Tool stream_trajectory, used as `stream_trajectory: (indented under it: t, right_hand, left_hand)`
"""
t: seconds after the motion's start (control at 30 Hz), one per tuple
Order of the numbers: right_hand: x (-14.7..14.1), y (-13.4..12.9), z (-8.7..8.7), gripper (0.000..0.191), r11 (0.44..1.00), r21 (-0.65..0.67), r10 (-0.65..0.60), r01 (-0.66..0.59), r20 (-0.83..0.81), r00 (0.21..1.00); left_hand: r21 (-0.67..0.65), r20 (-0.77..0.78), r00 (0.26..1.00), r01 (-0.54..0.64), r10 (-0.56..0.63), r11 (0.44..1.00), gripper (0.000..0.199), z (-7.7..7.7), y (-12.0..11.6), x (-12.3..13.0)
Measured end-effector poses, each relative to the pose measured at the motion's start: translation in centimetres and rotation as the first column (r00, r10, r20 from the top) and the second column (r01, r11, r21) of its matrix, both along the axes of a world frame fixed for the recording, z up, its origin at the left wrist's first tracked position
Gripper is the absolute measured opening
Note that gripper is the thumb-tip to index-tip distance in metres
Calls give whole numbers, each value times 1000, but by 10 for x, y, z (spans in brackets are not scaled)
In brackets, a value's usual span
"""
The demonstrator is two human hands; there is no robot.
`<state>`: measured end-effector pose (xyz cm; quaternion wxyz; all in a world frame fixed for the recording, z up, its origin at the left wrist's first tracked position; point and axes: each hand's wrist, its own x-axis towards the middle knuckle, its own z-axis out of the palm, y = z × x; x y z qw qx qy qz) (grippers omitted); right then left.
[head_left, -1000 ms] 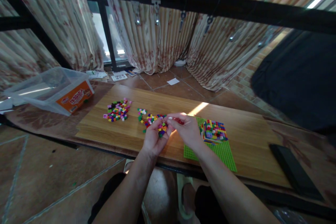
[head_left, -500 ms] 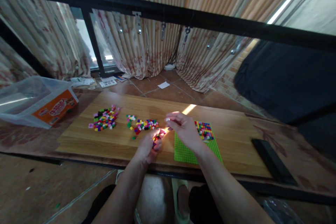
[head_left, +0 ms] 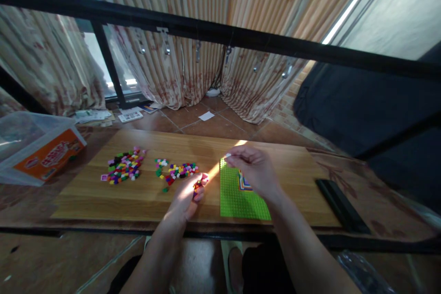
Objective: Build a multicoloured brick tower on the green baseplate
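Observation:
My left hand point(head_left: 186, 193) is curled around several small coloured toy bricks point(head_left: 197, 185), palm turned up, above the front of the wooden board. Between the thumb and fingertips of my right hand point(head_left: 253, 165) is a small white brick point(head_left: 228, 155). That hand hovers over the far part of a green studded baseplate point(head_left: 230, 197) and hides much of it. Part of a pattern of coloured bricks point(head_left: 245, 185) on the baseplate shows below my right hand. Just beyond my left hand lies a loose pile of mixed bricks point(head_left: 181, 171).
A larger brick pile point(head_left: 124, 166) lies on the left of the wooden board point(head_left: 113, 204). Left of the board stands a clear plastic bin point(head_left: 37, 147) with an orange label. A black oblong object point(head_left: 341, 204) lies at the right edge. A dark rail point(head_left: 206, 31) crosses beyond the board.
My right hand has moved right, away from my left hand and over the baseplate, with the white brick in its fingers. My left hand keeps its bricks. The camera view has shifted somewhat.

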<state>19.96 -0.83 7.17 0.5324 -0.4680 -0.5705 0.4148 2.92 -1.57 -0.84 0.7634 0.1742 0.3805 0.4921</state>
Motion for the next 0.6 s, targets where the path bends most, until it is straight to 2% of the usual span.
stream_trajectory:
  t: [0.07,0.13,0.23,0.3,0.4,0.47,0.53,0.6]
  right_hand:
    - [27,-10,11,16,995,23,-94,93,47,994]
    - [58,-23,15,17,976,28,-218,217,84,972]
    - [90,-42,3,20,934,-6,-354,357,116,928]
    - [96,-50,-10,20,919,-9,-389,394,153,909]
    - [85,-51,-25,15,946,66,-322,318,328,888]
    - [73,-47,-29,13,962,147,-273,230,463,843]
    - [65,-42,-31,15,959,221,-275,179,559,783]
    - [61,-37,-36,15,945,274,-315,179,609,728]
  left_hand:
    - [-6,-24,999,-23,23,1000,9,2,3,1]
    - [-7,-56,998,-37,36,999,10,3,5,3]
    - [-3,-97,995,-13,12,1000,11,4,5,9]
    - [-3,-118,993,14,-14,1000,13,3,4,13]
    - [1,-136,990,35,-35,999,15,2,2,16]
    - [9,-152,988,38,-36,999,15,0,2,15]
    - [13,-170,985,29,-26,1000,14,-1,3,12]
    - [13,-180,984,13,-10,1000,13,-2,5,9]
